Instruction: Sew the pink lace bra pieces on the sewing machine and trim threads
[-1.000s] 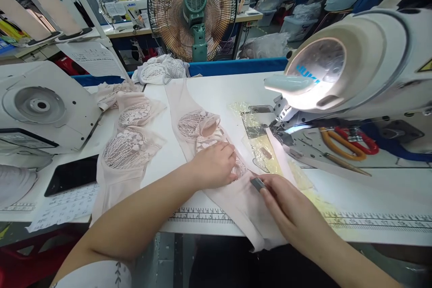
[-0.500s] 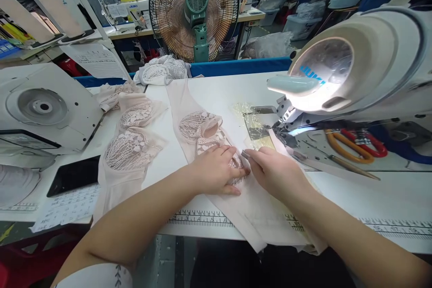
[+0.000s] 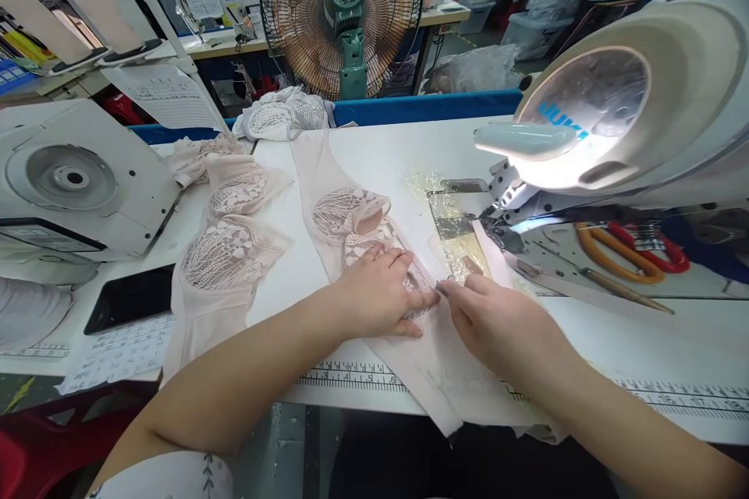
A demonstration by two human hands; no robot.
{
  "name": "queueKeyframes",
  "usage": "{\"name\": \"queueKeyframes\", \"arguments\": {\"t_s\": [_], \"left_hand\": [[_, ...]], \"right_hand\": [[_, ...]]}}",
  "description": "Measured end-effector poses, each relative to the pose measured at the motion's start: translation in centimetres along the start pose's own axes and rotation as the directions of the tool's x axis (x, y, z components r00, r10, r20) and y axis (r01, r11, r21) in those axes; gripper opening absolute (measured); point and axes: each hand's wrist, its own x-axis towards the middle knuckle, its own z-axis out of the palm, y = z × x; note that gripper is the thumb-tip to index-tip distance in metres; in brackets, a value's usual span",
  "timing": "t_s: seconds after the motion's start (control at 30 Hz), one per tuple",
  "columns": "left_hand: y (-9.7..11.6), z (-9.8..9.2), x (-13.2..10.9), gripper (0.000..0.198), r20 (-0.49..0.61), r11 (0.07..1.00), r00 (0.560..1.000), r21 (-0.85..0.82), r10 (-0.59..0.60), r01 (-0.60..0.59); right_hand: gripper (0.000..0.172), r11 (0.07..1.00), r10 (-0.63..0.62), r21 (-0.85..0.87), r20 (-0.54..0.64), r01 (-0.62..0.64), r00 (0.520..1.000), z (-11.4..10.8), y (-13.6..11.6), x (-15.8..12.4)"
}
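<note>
A pale pink lace garment piece [image 3: 345,218] lies across the white sewing table [image 3: 386,156]. My left hand [image 3: 380,292] rests flat on its lace part, fingers stretched out and pressing it down. My right hand [image 3: 497,323] is closed in a pinch on a small grey metal tool [image 3: 443,287], its tip at the fabric edge right beside my left fingertips. The plain end of the fabric hangs over the table's front edge.
A white sewing machine [image 3: 614,109] with a bright lamp stands at the right; orange and red scissors [image 3: 626,253] lie on its bed. More lace pieces [image 3: 228,249] lie at the left, with a black phone [image 3: 132,298], another machine [image 3: 70,179] and a fan [image 3: 345,8] behind.
My right hand slid from the lower fabric up to the lace beside my left hand, then drew back slightly. My left hand stayed pressing the lace.
</note>
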Motion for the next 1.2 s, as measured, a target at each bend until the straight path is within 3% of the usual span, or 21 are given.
{"name": "queueKeyframes", "arguments": {"t_s": [0.27, 0.47, 0.7, 0.97, 1.2], "left_hand": [[0.0, 0.1, 0.0, 0.051, -0.015, 1.000, 1.000, -0.007, 0.011, -0.011], [-0.1, 0.5, 0.1, 0.048, -0.039, 0.999, 0.999, -0.030, 0.018, -0.019], [0.2, 0.3, 0.1, 0.050, -0.021, 1.000, 1.000, -0.008, -0.006, 0.006], [0.3, 0.3, 0.1, 0.050, 0.002, 1.000, 1.000, 0.013, -0.001, 0.001], [0.3, 0.2, 0.2, 0.050, -0.001, 1.000, 1.000, -0.020, -0.006, 0.006]], "right_hand": [[0.033, 1.000, -0.002, 0.015, -0.133, 0.004, 0.991, -0.8, 0.1, 0.6], [0.027, 0.999, 0.044, -0.015, 0.026, -0.044, 0.999, -0.1, -0.6, 1.8], [0.026, 0.997, 0.069, -0.032, 0.205, -0.064, 0.976, -1.2, -0.3, 0.3], [0.032, 0.997, 0.059, 0.039, 0.114, -0.064, 0.992, -1.7, -0.2, 0.7], [0.029, 0.997, 0.081, -0.004, 0.234, -0.082, 0.969, -1.5, 0.1, 0.6]]}}
